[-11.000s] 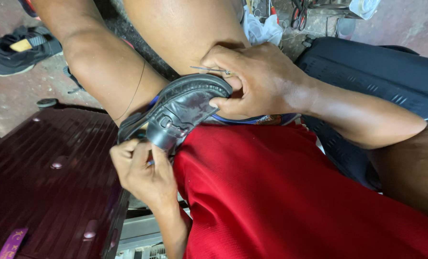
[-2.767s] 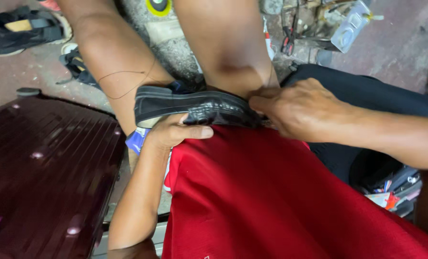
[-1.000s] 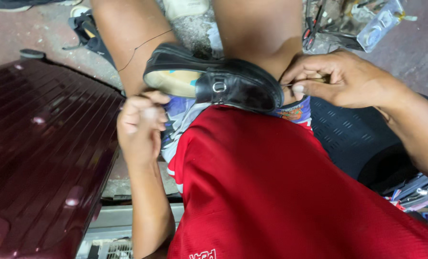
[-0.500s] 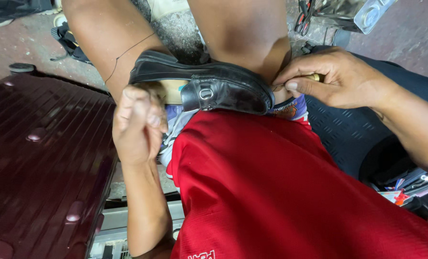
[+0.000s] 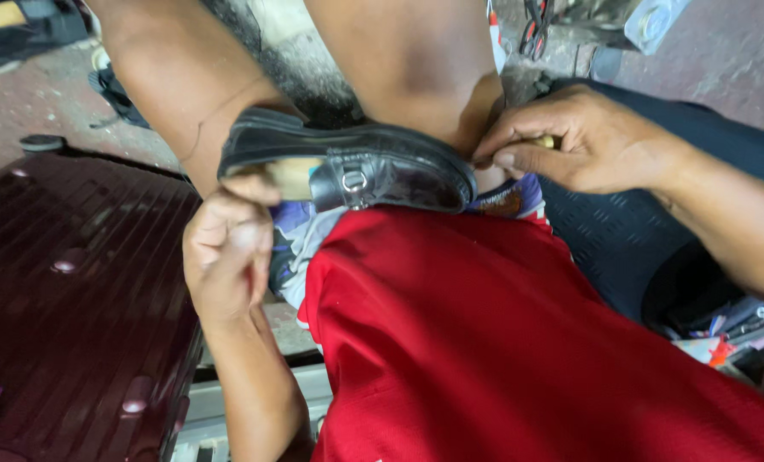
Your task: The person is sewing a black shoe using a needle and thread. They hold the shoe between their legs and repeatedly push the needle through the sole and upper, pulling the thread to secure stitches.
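The left hand (image 5: 224,252) is curled closed under the heel end of the black shoe (image 5: 356,162), gripping it; the right hand (image 5: 583,137) is pinched at the toe end around a small yellowish tool (image 5: 546,142) (mostly hidden). The shoe is held sideways across the lap between both hands. Compared with half a second earlier, little is changed.

The floor (image 5: 23,103) (reddish concrete) bears a maroon suitcase (image 5: 65,308).

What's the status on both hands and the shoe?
Left hand fisted at the black shoe, heel end. Right hand pinches a small yellowish tool at the toe end. Shoe lies across the lap, wedged against the legs. Nothing blocking.
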